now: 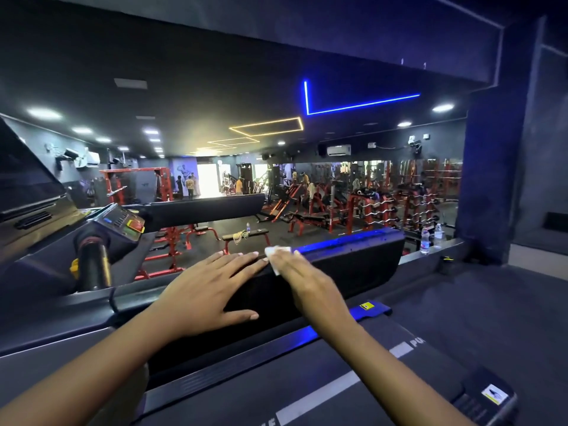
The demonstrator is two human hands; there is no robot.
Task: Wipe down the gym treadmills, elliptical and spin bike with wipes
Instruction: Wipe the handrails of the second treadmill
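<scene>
At the head of a gym treadmill, I have both hands on its black motor cover [353, 265]. My right hand [304, 273] lies flat, fingers straight and close together, pressing a white wipe [276, 251] onto the cover's top edge. The wipe shows at the fingertips, at 12 o'clock from the palm. My left hand [212, 290], fingers spread and holding nothing, rests on the cover just beside it, at 9 o'clock from the right.

The cover's long axis runs from 8 o'clock up to 2 o'clock. Most of its bare length lies toward 2 o'clock from the wipe, lit blue along the ridge. The right hand is nearer that stretch, so I judge the next stroke should slide that way. The belt [307, 392] lies at 6 o'clock, and a neighbouring console [120, 222] stands at 9 o'clock.
</scene>
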